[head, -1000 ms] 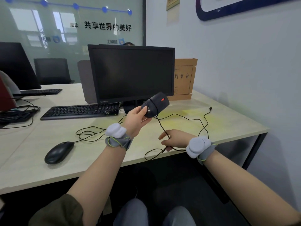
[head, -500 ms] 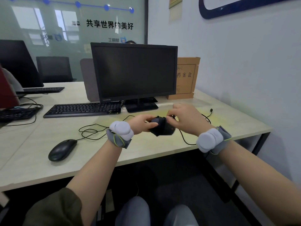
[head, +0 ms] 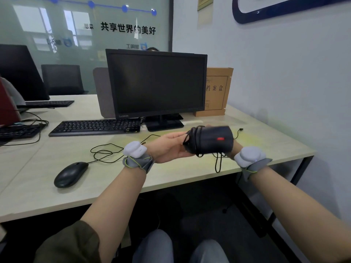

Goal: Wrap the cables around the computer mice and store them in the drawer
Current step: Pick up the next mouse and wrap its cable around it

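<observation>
Two mice in the head view, neither stored yet. Wired mouse with red scroll wheel (head: 210, 140) is held above the front edge of the desk (head: 57, 190), between both hands, motion-blurred. Left hand (head: 169, 147) lies palm-up under its left end, fingers around the body and the wound turns. Right hand (head: 232, 149) is almost wholly hidden behind the mouse; its grip cannot be told. Cable (head: 193, 141) shows several turns bunched at the left end of the body; a loose loop hangs below toward the desk edge, and a tail runs back to the plug (head: 240, 129) lying on the desk by the wall. Judgement: wrapping partly done, remaining slack still to wind.

Second black mouse (head: 70, 174) sits on the desk, well left of the hands, untouched; its cord (head: 106, 152) lies in loose coils behind it, unwrapped. Keyboard (head: 95, 127) and Lenovo monitor (head: 157, 84) stand behind.

No drawer is visible. Judgement: task roughly at its first quarter.
</observation>
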A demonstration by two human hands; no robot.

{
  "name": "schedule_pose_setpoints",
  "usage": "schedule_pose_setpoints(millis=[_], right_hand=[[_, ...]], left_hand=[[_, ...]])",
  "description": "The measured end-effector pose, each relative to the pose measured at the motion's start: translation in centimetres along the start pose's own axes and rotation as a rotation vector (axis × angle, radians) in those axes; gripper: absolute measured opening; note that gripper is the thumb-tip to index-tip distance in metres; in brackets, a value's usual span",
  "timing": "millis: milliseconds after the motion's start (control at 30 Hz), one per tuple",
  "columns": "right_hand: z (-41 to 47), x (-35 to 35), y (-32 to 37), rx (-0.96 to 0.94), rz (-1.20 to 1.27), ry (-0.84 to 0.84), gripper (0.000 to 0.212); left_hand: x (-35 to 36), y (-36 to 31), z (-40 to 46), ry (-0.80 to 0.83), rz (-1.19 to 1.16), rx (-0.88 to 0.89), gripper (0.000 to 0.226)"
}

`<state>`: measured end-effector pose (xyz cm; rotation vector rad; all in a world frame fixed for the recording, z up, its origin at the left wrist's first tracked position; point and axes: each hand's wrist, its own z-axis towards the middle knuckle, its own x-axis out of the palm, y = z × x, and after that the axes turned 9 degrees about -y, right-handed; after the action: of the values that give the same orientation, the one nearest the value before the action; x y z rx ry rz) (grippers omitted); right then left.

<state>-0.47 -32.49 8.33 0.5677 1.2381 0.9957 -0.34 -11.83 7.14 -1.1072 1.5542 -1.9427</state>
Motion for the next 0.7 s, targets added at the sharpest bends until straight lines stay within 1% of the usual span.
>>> schedule_pose_setpoints(millis=[33, 67, 100, 133, 167, 200, 233, 333, 433, 500, 567, 633, 700], right_hand=[[-0.1, 0.7, 0.0, 0.027, 0.059, -0.027, 0.028], [-0.2, 1.2, 0.3, 0.033, 0.115, -0.048, 0.032], [-0.1, 1.7, 0.4, 0.032, 0.145, -0.062, 0.042], [0.0, 2.1, 0.5, 0.023, 0.125, -0.066, 0.052], [0.0, 2.3, 0.6, -0.001, 0.103, -0.06, 0.057], [-0.1, 2.4, 0.4, -0.034, 0.083, -0.046, 0.056], [-0.3, 2.4, 0.1, -0.064, 0.058, -0.02, 0.051], [-0.8, 2.7, -0.7, -0.129, -0.117, 0.05, 0.025], [-1.4, 2.9, -1.6, -0.189, -0.269, 0.078, 0.013], [-1.9, 2.7, -1.6, -0.259, -0.294, 0.044, 0.014], [-2.3, 2.4, -1.1, -0.354, -0.268, -0.039, 0.019], [-2.4, 2.0, -0.2, -0.424, -0.177, -0.158, 0.02], [-2.4, 1.4, 0.7, -0.44, -0.065, -0.278, 0.019]], left_hand=[[0.2, -0.1, 0.2, -0.038, -0.061, 0.04, 0.025], [0.4, -0.3, 0.5, -0.093, -0.114, 0.088, 0.025], [0.5, -0.5, 0.7, -0.148, -0.17, 0.138, 0.027], [0.5, -0.9, 1.0, -0.206, -0.215, 0.19, 0.03], [0.6, -1.2, 1.1, -0.268, -0.261, 0.236, 0.033], [0.6, -1.5, 1.3, -0.338, -0.301, 0.272, 0.036], [0.5, -1.7, 1.4, -0.413, -0.352, 0.301, 0.039], [-0.3, -2.4, 1.6, -0.63, -0.527, 0.363, 0.04], [-1.9, -3.1, 1.2, -0.801, -0.574, 0.415, 0.038], [-3.0, -3.1, 0.9, -0.9, -0.469, 0.397, 0.035], [-3.9, -2.6, 0.6, -0.976, -0.228, 0.345, 0.022], [-4.6, -1.8, 0.6, -1.052, 0.003, 0.319, 0.013], [-5.4, -1.1, 0.6, -1.106, 0.14, 0.298, 0.018]])
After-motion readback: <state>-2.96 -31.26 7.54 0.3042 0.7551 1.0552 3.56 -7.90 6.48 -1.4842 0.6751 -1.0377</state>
